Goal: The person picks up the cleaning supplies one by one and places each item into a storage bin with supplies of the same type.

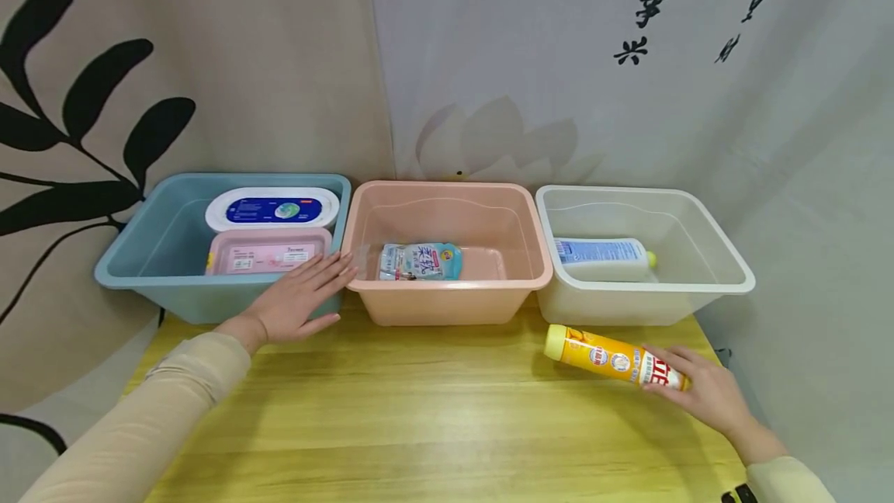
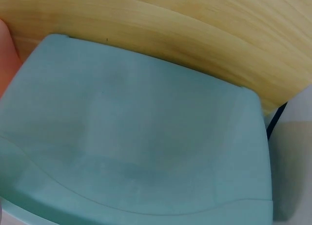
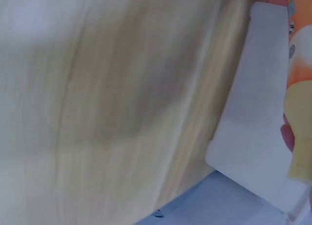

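Observation:
My right hand (image 1: 708,394) grips a yellow bottle (image 1: 608,355) near its right end, its pale yellow cap pointing left. The bottle is held above the table, in front of the white bin (image 1: 615,305). Part of the bottle (image 3: 301,108) shows at the right edge of the right wrist view. With fingers straight, my left hand (image 1: 296,303) rests at the front right corner of the blue bin (image 1: 223,286), fingertips by the rim of the pink bin (image 1: 447,305). The left wrist view shows the blue bin's outer wall (image 2: 141,127), not the hand.
The blue bin holds a white wipes pack (image 1: 274,209) and a pink lidded box (image 1: 268,252). A small blue-and-white packet (image 1: 421,261) lies in the pink bin. A white-and-blue bottle (image 1: 602,258) lies in the white bin. Wooden table (image 1: 419,410) extends in front; curtains hang behind.

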The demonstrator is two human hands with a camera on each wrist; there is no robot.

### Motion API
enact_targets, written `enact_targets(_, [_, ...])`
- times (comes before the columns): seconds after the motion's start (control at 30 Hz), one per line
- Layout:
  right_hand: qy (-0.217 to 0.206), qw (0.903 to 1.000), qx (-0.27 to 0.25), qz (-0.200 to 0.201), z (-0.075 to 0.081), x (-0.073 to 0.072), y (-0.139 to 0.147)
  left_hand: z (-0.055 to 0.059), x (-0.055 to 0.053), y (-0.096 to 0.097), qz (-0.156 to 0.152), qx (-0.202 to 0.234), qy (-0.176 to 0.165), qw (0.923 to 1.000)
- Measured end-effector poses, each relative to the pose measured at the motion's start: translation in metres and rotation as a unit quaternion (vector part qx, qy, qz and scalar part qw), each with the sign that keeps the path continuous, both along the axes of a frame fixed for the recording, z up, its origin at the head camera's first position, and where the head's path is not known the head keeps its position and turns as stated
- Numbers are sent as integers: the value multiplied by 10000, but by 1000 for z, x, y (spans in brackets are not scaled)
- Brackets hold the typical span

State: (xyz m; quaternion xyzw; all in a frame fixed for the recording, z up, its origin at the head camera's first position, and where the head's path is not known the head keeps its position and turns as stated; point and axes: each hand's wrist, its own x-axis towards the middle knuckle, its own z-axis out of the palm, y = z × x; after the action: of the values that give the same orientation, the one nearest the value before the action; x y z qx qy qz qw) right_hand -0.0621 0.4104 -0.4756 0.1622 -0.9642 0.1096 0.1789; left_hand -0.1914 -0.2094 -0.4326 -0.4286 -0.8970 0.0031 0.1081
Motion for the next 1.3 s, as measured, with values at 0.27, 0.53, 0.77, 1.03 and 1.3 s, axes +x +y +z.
enact_targets(0.27, [246,9994,-87,214,21,0,2,0,0,0,-22,33,20,10000])
enact_targets(0.53, [449,9981,-225,349,40,-1,5,-3,0,-1,-75,79,111,9999])
enact_targets(0.77, [597,9973,-210,379,58,0,8,-4,0,-1,-124,144,146,9997])
enact_targets(1.03, [847,9946,-451,391,72,-1,7,-3,-1,-1,-154,161,244,9995])
enact_targets(1.3, [1514,9834,-870,487,87,-8,8,-3,-1,-2,-162,179,247,9994])
